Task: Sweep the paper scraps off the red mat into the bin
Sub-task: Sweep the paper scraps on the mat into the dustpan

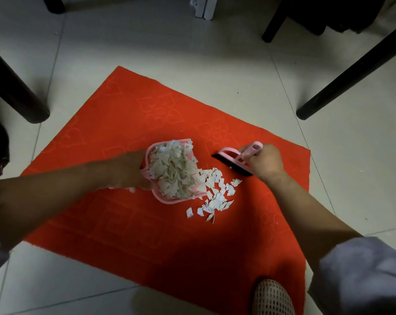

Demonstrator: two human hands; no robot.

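The left hand (126, 171) grips a pink dustpan (167, 173) heaped with paper scraps (217, 196). The right hand (266, 162) clasps a pink hand brush (235, 159) on the red mat (129, 114).

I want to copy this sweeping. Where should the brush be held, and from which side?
Grip the pink brush by its handle, the loop rising off the back, as the right hand does now. Come from above and the right, so the black bristles stay down on the mat, facing the scraps and the dustpan, which the left hand holds.
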